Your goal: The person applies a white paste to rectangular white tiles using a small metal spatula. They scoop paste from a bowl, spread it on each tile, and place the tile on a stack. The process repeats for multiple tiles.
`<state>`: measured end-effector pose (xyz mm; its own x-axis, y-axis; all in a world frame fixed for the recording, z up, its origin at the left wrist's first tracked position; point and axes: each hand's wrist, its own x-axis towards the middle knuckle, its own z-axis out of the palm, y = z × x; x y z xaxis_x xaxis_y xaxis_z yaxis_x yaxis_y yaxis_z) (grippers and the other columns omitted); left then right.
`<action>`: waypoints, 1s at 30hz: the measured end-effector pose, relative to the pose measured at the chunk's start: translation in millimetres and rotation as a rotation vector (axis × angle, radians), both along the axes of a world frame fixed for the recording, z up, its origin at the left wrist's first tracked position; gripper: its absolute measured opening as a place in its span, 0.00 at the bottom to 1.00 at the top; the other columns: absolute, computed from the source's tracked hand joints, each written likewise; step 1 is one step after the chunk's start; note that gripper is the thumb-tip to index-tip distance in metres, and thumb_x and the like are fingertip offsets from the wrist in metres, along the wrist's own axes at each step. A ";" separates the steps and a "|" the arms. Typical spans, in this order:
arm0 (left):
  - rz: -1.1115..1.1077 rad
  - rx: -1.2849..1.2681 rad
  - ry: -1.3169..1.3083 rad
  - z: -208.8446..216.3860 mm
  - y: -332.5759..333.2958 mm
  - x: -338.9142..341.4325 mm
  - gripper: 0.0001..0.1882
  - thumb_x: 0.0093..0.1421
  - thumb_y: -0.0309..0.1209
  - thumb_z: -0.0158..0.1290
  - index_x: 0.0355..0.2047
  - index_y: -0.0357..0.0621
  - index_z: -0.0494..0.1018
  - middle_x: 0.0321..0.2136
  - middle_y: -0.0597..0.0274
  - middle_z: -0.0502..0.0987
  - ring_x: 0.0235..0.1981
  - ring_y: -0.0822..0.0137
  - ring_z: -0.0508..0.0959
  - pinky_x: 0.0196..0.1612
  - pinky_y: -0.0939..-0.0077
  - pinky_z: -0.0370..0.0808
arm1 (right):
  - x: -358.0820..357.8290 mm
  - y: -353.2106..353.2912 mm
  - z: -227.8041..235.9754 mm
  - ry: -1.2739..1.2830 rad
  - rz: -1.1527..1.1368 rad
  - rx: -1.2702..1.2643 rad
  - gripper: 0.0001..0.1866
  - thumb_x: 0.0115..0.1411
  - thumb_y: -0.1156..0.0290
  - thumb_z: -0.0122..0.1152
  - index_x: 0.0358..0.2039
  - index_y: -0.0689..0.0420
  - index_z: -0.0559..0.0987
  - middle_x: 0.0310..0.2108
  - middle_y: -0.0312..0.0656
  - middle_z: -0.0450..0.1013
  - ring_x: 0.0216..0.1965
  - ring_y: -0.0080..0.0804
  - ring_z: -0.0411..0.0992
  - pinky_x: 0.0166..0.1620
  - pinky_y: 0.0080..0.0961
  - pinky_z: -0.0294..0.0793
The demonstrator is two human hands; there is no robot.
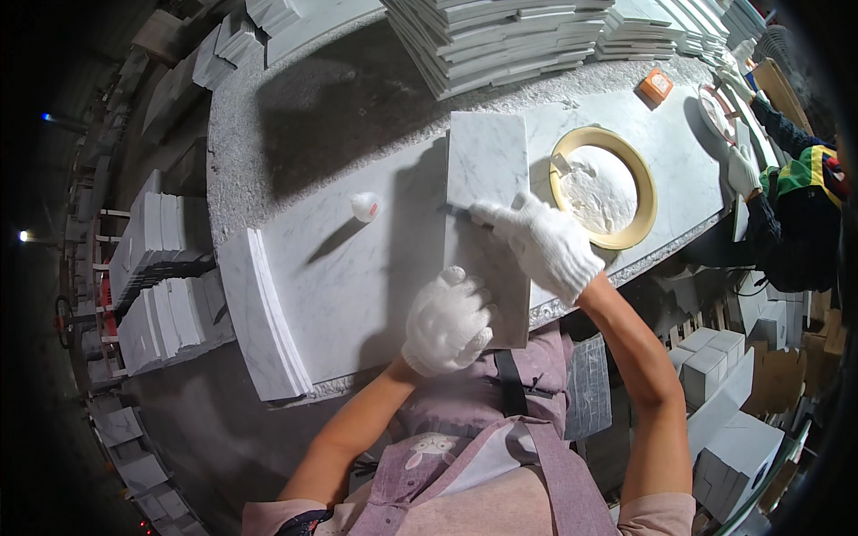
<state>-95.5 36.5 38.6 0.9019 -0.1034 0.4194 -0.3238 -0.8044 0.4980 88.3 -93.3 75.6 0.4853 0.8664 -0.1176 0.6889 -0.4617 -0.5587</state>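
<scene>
For a clean pass, the thin dark tool (pixel 461 213) probably wants to lie low against the marble tile (pixel 487 165), pressed lightly and evenly — with the tile steadied well away from the blade. The right hand (pixel 547 246) pinches the tool at the tile's left edge, forefinger stretched along it. The left hand (pixel 449 322) curls loosely by the near left edge; whether it grips, I cannot tell. The tile lies left of the yellow bowl (pixel 647 165) — its near end toward the person.
</scene>
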 end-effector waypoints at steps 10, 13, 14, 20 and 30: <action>0.028 -0.018 -0.044 1.6 -4.2 -1.6 0.12 0.60 0.37 0.54 0.32 0.42 0.81 0.34 0.52 0.80 0.44 0.49 0.79 0.57 0.49 0.73 | 24.2 4.5 6.7 0.035 -0.010 0.269 0.26 0.71 0.71 0.53 0.67 0.34 0.77 0.41 0.55 0.79 0.34 0.46 0.82 0.34 0.37 0.82; 0.034 0.014 -0.052 1.3 -3.7 -2.4 0.12 0.62 0.35 0.53 0.29 0.41 0.81 0.31 0.51 0.79 0.41 0.47 0.80 0.52 0.49 0.75 | 25.6 1.1 1.2 -0.151 0.117 -0.057 0.26 0.71 0.71 0.53 0.69 0.44 0.75 0.51 0.59 0.78 0.38 0.50 0.83 0.41 0.37 0.83; 0.041 0.035 -0.025 0.6 -4.2 -3.8 0.11 0.62 0.35 0.54 0.30 0.41 0.81 0.32 0.52 0.79 0.42 0.48 0.80 0.53 0.49 0.75 | 25.5 -0.4 0.9 -0.139 0.119 -0.084 0.26 0.73 0.68 0.51 0.70 0.42 0.73 0.54 0.60 0.75 0.40 0.52 0.82 0.41 0.38 0.82; 0.142 0.028 -0.267 -8.9 -12.4 -12.4 0.10 0.66 0.35 0.56 0.39 0.43 0.82 0.42 0.55 0.83 0.50 0.49 0.82 0.61 0.47 0.74 | 22.6 -2.0 2.4 -0.179 0.097 0.118 0.24 0.74 0.63 0.50 0.69 0.29 0.75 0.41 0.53 0.75 0.34 0.44 0.81 0.34 0.36 0.82; 0.088 0.016 -0.166 21.7 -9.2 -24.7 0.13 0.63 0.36 0.62 0.45 0.45 0.83 0.47 0.59 0.82 0.54 0.55 0.80 0.62 0.57 0.75 | -25.3 -154.6 -0.7 0.805 -0.566 0.530 0.34 0.73 0.62 0.61 0.74 0.63 0.65 0.25 0.29 0.70 0.15 0.12 0.58 0.19 0.13 0.60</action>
